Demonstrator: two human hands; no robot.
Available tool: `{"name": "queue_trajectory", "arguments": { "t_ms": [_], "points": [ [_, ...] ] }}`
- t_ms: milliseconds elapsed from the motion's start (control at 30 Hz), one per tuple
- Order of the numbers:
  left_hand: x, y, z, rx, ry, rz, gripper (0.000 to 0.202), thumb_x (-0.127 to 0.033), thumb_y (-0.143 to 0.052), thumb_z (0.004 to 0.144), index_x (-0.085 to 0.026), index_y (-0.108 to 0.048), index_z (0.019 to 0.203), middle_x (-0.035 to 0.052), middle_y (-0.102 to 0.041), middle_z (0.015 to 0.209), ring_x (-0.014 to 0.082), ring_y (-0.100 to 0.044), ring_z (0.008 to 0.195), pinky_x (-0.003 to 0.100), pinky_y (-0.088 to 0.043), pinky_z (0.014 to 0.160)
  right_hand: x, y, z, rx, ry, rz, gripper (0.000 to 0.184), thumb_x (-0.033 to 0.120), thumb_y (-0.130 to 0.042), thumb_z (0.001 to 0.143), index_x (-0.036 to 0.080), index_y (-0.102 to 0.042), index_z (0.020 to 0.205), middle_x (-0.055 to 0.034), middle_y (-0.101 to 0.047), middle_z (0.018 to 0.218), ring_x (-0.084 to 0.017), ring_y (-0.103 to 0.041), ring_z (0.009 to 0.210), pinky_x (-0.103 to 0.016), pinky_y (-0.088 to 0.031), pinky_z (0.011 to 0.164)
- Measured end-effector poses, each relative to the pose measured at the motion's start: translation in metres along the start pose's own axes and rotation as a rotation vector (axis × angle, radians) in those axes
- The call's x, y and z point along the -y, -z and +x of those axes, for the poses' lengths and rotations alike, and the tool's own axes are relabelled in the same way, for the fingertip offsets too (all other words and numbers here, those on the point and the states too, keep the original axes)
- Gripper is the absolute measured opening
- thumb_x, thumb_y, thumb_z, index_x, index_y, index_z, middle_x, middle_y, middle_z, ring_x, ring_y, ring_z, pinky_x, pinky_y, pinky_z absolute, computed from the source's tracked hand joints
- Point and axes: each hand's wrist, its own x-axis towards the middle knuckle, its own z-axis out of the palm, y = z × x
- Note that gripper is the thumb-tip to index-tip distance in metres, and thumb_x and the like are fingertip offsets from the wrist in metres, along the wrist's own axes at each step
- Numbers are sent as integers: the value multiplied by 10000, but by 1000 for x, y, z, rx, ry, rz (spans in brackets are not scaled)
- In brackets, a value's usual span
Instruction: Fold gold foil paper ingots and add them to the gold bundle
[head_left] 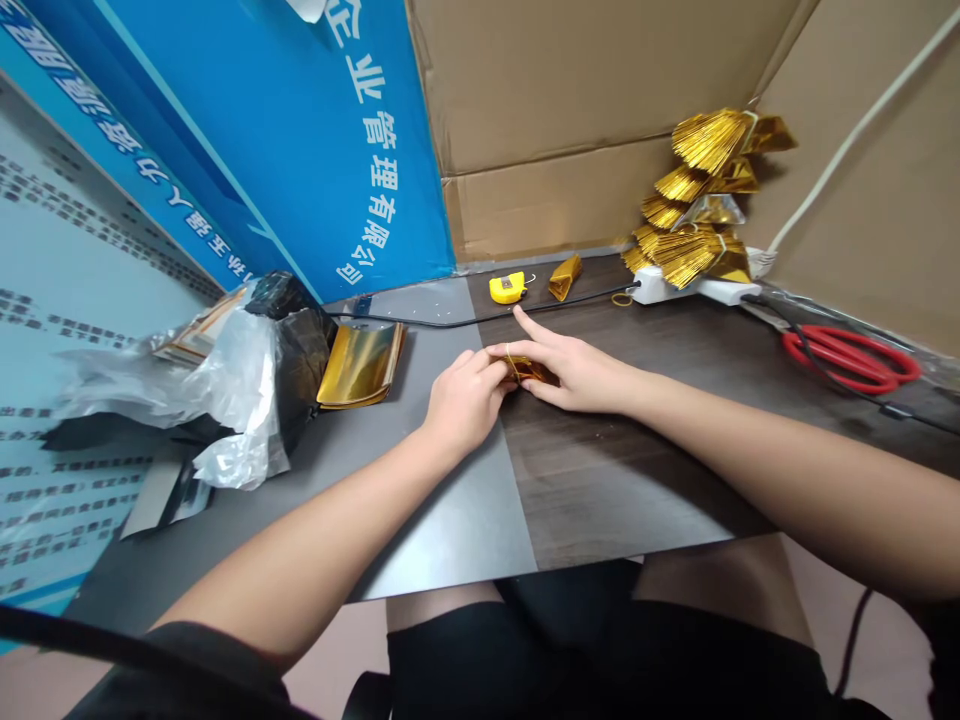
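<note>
My left hand [463, 398] is closed, its fingertips pinching one end of a small folded piece of gold foil paper [541, 369]. From the other side my right hand [583, 372] holds the same piece between its thumb and fingers, with one finger raised. A thin, pale rubber band [508, 350] loops near the meeting fingertips; whether it passes fully around the paper is hidden. Beyond the hands lie a yellow tape measure [508, 288] and another folded gold paper piece [565, 278].
Pleated gold paper fans [701, 200] are piled at the back right by a white power strip [660, 287]. Red-handled scissors [851, 358] lie at right. A gold paper stack [361, 366] and plastic bag [255, 375] sit at left. A black cable [442, 323] crosses the table.
</note>
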Motion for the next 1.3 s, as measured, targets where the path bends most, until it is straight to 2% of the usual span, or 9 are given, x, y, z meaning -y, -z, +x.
{"name": "queue_trajectory", "arguments": {
  "t_ms": [167,267,367,533,700,867,1133,1233,1300],
  "points": [
    [1,3,-4,-37,-2,-42,138,-263,-611,972,-169,-667,1056,45,-709,1017,208,-611,938,334,-487,816,-4,1,-1,1,17,48,645,172,-570,917,245,-491,1553,-246,-151,1700,-174,-733,840,-432,-559,959],
    [3,5,-6,-55,22,-71,83,-259,-662,951,-190,-659,997,4,-712,910,186,-604,858,317,-461,755,-7,-2,-1,18,37,56,679,159,-561,908,245,-460,1573,-231,-136,1708,-253,-716,1084,-455,-536,1011],
    [3,5,-5,-60,28,-92,70,-266,-696,940,-205,-662,933,-20,-720,881,172,-603,832,308,-446,737,-8,-7,-1,31,47,21,757,122,-565,860,239,-422,1593,-217,-153,1709,-343,-592,1309,-529,-490,1064],
    [0,1,-2,-62,27,-113,66,-247,-710,927,-200,-669,906,-9,-694,831,157,-615,804,290,-448,729,-6,-15,0,51,27,8,789,131,-562,871,268,-358,1621,-188,-108,1724,-372,-562,1290,-605,-484,1031],
    [0,1,-2,-76,13,-140,17,-191,-672,943,-204,-667,932,-8,-685,908,130,-636,834,253,-469,756,-9,-21,0,20,49,6,613,289,-496,1014,256,-361,1612,-196,-81,1727,-388,-534,1303,-649,-464,1029],
    [4,4,-5,-128,10,-228,59,-187,-697,924,-183,-651,960,4,-660,969,110,-622,814,230,-454,718,-11,-21,0,50,38,44,613,235,-441,1027,242,-307,1625,-224,-88,1718,-400,-458,1413,-644,-447,1056],
    [9,2,-5,-117,66,-363,129,-133,-726,882,-177,-605,873,-29,-632,837,93,-590,761,210,-440,723,-12,-18,0,62,57,82,548,300,-465,1048,260,-368,1585,-221,-99,1719,-423,-289,1541,-683,-407,1087],
    [8,3,-4,-109,93,-376,143,-141,-731,878,-174,-595,850,-25,-625,822,91,-572,724,214,-433,697,-14,-18,0,59,62,87,529,317,-455,1054,253,-388,1575,-227,-109,1715,-418,-256,1557,-687,-397,1096],
    [7,4,-3,-97,109,-381,161,-148,-738,874,-171,-586,827,-23,-625,810,92,-563,709,219,-426,688,-15,-18,0,56,70,87,522,306,-450,1053,238,-399,1568,-235,-123,1710,-407,-295,1542,-676,-397,1103]
  ]
}}
